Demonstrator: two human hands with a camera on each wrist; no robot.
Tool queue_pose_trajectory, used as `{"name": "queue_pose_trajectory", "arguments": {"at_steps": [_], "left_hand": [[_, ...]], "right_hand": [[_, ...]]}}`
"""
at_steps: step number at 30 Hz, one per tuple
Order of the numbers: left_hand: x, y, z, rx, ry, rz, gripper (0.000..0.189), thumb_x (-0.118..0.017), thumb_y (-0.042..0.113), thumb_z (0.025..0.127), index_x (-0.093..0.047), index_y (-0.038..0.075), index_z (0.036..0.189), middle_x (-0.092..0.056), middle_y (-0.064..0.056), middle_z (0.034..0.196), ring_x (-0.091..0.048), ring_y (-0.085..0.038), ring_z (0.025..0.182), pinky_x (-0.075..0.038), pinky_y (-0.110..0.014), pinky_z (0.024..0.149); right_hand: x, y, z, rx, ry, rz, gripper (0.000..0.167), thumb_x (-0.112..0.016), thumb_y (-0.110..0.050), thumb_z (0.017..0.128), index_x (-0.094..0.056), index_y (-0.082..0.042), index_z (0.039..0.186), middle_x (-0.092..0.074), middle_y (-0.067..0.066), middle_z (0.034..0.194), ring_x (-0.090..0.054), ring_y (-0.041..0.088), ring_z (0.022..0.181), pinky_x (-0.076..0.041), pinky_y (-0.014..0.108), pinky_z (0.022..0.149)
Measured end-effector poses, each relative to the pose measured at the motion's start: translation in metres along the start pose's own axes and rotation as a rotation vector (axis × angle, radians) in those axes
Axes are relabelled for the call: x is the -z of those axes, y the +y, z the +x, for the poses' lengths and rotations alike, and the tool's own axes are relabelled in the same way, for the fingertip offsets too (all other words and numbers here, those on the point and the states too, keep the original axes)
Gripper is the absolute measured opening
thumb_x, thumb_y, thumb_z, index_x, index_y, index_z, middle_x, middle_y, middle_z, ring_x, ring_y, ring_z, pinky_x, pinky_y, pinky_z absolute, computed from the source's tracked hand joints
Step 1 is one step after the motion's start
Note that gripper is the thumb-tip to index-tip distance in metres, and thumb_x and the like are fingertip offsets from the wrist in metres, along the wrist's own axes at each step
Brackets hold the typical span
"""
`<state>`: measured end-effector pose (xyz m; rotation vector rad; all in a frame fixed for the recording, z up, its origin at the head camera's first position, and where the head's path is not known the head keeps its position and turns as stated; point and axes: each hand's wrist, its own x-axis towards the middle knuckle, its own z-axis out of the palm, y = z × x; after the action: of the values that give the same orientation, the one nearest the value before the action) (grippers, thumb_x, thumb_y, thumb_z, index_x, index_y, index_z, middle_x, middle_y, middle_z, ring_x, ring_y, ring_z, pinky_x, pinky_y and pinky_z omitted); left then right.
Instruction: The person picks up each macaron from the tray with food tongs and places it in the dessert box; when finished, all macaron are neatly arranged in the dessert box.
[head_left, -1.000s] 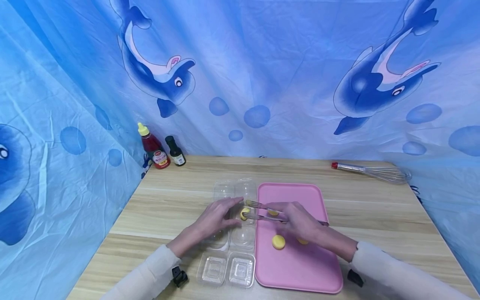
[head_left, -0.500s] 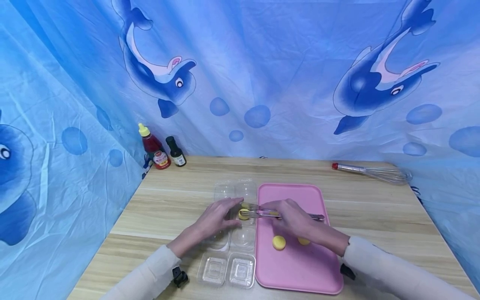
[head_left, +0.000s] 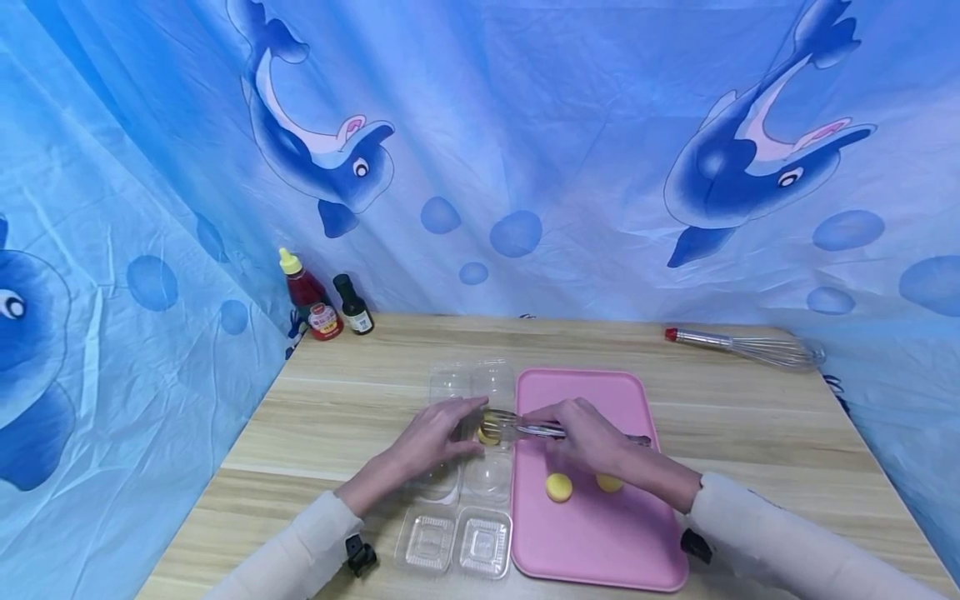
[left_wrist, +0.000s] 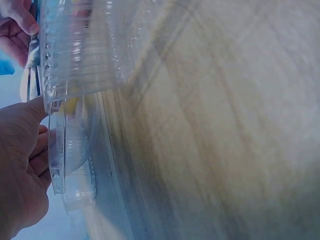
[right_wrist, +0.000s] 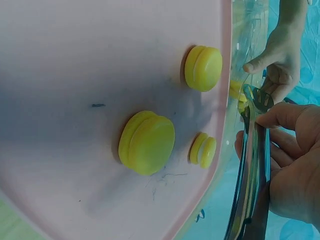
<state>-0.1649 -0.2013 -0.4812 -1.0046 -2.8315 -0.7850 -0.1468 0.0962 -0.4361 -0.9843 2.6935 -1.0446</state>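
My right hand [head_left: 588,437] holds metal tongs [head_left: 540,430] with slotted ends, thumb on top. The tong ends reach left over a yellow macaron [head_left: 489,432] in a clear plastic container [head_left: 489,475]; whether they still touch it cannot be told. My left hand [head_left: 435,437] rests at the container, thumb and index spread either side of that compartment. In the left wrist view its thumb lies by the rim. On the pink tray [head_left: 600,542] sit more yellow macarons, a near one [right_wrist: 147,142], another [right_wrist: 204,68] and a farther one [right_wrist: 203,150].
Two clear square compartments [head_left: 453,542] lie at the front, left of the tray. A red sauce bottle [head_left: 315,304] and a small dark bottle [head_left: 352,304] stand at the back left. A whisk [head_left: 742,343] lies back right.
The tongs' arms have come closer together, and my right hand has shifted slightly left. The macaron in the compartment, tilted earlier, lies flatter. My left hand has stayed put.
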Motion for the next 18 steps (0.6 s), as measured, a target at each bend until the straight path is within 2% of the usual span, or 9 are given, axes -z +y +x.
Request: {"name": "queue_pose_trajectory", "arguments": {"at_steps": [2, 8, 12, 18], "left_hand": [[0.0000, 0.0006, -0.0003, -0.001, 0.003, 0.007, 0.081, -0.091, 0.034, 0.084, -0.056, 0.007, 0.153, -0.064, -0.014, 0.147, -0.061, -0.034, 0.134, -0.046, -0.053, 0.116], [0.0002, 0.0011, 0.0001, 0.003, -0.005, 0.021, 0.083, -0.090, 0.035, 0.085, -0.055, 0.008, 0.154, -0.063, -0.014, 0.148, -0.060, -0.033, 0.135, -0.045, -0.053, 0.117], [0.0000, 0.0009, 0.0002, 0.004, -0.008, 0.029, 0.083, -0.090, 0.036, 0.085, -0.054, 0.008, 0.155, -0.063, -0.014, 0.148, -0.060, -0.033, 0.136, -0.045, -0.053, 0.118], [-0.0003, 0.0006, 0.0003, 0.008, -0.009, 0.029, 0.083, -0.090, 0.036, 0.085, -0.054, 0.008, 0.154, -0.063, -0.014, 0.147, -0.061, -0.033, 0.135, -0.046, -0.053, 0.117]], "right_hand": [[0.0001, -0.0003, -0.0001, 0.009, -0.003, 0.005, 0.046, -0.078, 0.010, 0.084, -0.078, -0.007, 0.127, -0.080, 0.009, 0.115, -0.074, 0.018, 0.093, -0.064, 0.038, 0.082], [0.0004, -0.0001, -0.0004, 0.069, 0.005, -0.027, 0.048, -0.082, 0.009, 0.084, -0.075, -0.004, 0.130, -0.077, 0.011, 0.124, -0.074, 0.034, 0.111, -0.062, 0.049, 0.093], [-0.0005, 0.0008, 0.0000, 0.084, 0.016, -0.051, 0.055, -0.079, 0.014, 0.081, -0.074, -0.005, 0.132, -0.075, 0.010, 0.129, -0.074, 0.032, 0.112, -0.063, 0.045, 0.091], [-0.0017, 0.0021, 0.0011, 0.139, 0.036, -0.097, 0.055, -0.080, 0.015, 0.079, -0.073, -0.003, 0.131, -0.075, 0.010, 0.128, -0.071, 0.032, 0.119, -0.059, 0.048, 0.102]]}}
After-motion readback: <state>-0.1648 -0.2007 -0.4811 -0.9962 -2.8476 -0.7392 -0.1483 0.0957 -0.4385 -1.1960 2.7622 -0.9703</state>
